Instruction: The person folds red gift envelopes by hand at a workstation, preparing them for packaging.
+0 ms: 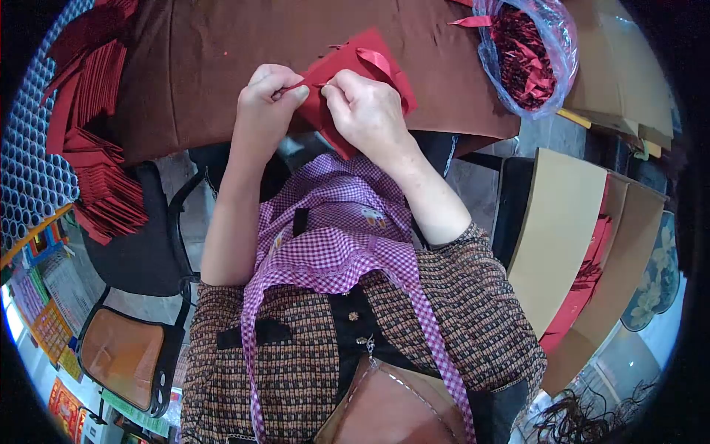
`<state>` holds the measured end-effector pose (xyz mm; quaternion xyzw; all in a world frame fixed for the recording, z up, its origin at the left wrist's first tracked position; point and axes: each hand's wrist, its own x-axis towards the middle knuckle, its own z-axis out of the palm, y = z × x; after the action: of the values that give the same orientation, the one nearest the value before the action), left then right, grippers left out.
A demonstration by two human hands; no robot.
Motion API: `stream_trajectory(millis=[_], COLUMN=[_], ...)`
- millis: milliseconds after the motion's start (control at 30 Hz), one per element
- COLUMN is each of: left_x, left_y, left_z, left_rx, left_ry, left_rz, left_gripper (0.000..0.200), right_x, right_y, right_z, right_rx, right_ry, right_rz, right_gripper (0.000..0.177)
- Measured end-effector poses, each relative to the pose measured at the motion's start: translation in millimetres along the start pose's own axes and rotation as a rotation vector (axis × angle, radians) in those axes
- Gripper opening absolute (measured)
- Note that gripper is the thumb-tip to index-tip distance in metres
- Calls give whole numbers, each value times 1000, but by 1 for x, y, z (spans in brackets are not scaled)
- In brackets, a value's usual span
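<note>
Held between my hands: one red paper piece (316,115), tilted, a looped red ribbon (376,63) on its upper face. My left hand (271,87) – thumb and fingertips pinching a thin red strip (313,84). My right hand (364,109) – over the piece, thumb and finger pinched at the same strip. Beneath: table, brown cloth (222,74). Left: folded red stacks (103,181). Far right: clear plastic bag (560,41), red shreds inside. Right: cardboard box (551,229), red pieces within. Worn: purple checked apron (333,251).
</note>
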<state>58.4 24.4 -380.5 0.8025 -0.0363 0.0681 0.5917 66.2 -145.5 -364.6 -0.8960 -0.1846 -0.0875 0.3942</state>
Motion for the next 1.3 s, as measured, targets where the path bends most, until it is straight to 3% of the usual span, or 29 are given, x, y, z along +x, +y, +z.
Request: stream_trajectory(millis=[367, 667, 867, 933, 1033, 1300], left_x=[2, 1, -1, -3, -11, -16], left_y=[2, 5, 11, 11, 18, 29], left_z=[3, 4, 11, 13, 19, 20], left_rx=[-115, 7, 189, 326, 285, 129], left_ry=[-17, 5, 19, 86, 150, 114], left_rz=[-80, 55, 160, 312, 406, 349], left_gripper=[12, 13, 16, 19, 20, 19], right_x=[-5, -9, -11, -12, -17, -28], right_y=[1, 4, 5, 6, 1, -1], right_z=[5, 13, 8, 7, -3, -6], right_rx=[-121, -164, 33, 110, 227, 238], right_ry=[102, 209, 158, 163, 153, 186], right_rz=[-192, -254, -86, -47, 65, 5], right_gripper=[19, 15, 6, 6, 6, 5])
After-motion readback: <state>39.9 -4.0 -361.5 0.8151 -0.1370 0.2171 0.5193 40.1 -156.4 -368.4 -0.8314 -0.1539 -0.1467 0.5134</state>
